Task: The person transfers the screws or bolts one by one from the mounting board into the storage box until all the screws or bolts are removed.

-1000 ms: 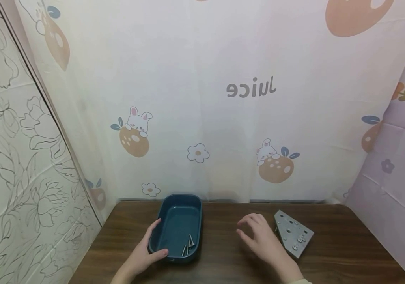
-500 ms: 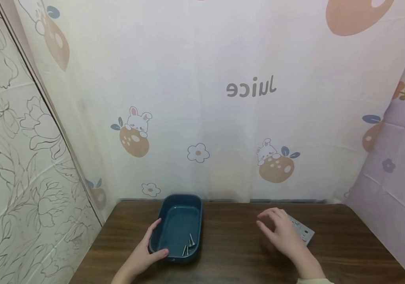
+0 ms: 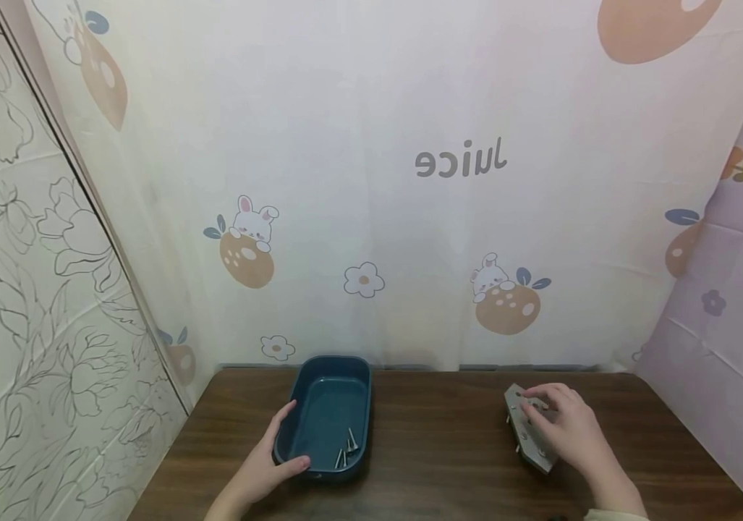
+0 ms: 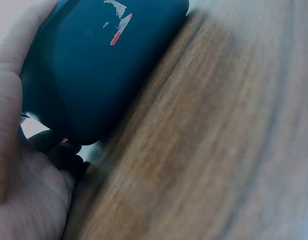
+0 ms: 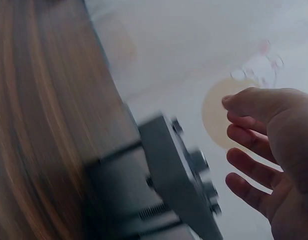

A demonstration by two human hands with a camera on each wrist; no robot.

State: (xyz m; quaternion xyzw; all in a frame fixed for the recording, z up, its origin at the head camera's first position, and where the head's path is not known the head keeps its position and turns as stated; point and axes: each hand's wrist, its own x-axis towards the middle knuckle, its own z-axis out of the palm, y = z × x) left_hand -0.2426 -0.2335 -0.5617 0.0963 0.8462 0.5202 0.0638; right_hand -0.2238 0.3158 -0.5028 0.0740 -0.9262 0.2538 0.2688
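Observation:
A dark teal rectangular tray (image 3: 325, 405) stands on the table left of centre. Several small metal screws (image 3: 346, 450) lie in its near right corner. My left hand (image 3: 265, 462) grips the tray's near left corner, thumb on the near rim and fingers along the left side. At the right is a grey metal plate (image 3: 530, 450) with holes, raised off the table; bolts or threaded rods show beneath it in the right wrist view, along with screw heads on its top face. My right hand (image 3: 573, 427) hovers over the plate with bent, loose fingers, holding nothing visible; it hides part of the plate.
Everything stands on a dark brown wooden table (image 3: 436, 449). A pale printed curtain (image 3: 410, 318) hangs right behind the table's back edge. Another patterned cloth (image 3: 39, 289) hangs on the left.
My right hand has moved to the right, from beside the metal plate, across it, to above its right part. The left hand and tray stay where they were.

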